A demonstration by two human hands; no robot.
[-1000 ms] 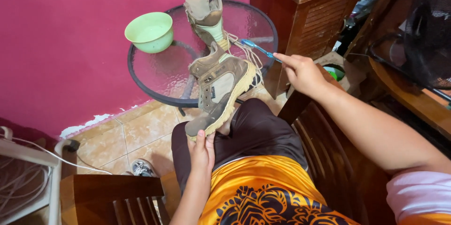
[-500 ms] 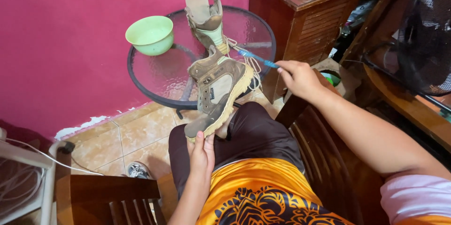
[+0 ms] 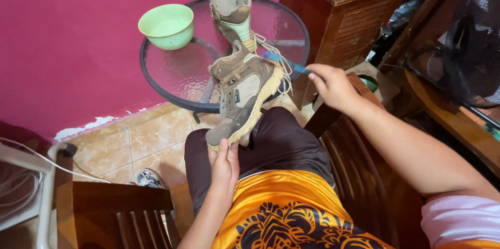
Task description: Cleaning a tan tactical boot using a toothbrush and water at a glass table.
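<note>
bowl: a pale green round plastic bowl [image 3: 165, 25] sat on the left part of the round glass-topped table with a dark rim [image 3: 156, 80], well apart from both hands.
left hand: the left hand [image 3: 225, 164] was closed around the toe end of the boot, thumb up along the sole edge, fingers wrapped behind; it propped the boot over the lap.
boot: the tan and grey suede lace-up boot with a pale rubber sole [image 3: 244, 95] stood tilted, toe low toward the person, heel and open collar high and away toward the table.
long axis: ran from the left hand up and slightly right, so the far end lay nearer the right hand.
second boot: a matching tan boot [image 3: 232, 12] stood upright on the glass just behind it.
toothbrush: a thin blue toothbrush [image 3: 285, 62], head touching or just beside the boot's upper by the white laces [image 3: 275, 56]; contact unclear.
right hand: the right hand [image 3: 333, 86] pinched the brush handle, fingers curled shut, reaching in from the right.
nearer hand: left hand on the toe, right hand only just beside the heel end.
</note>
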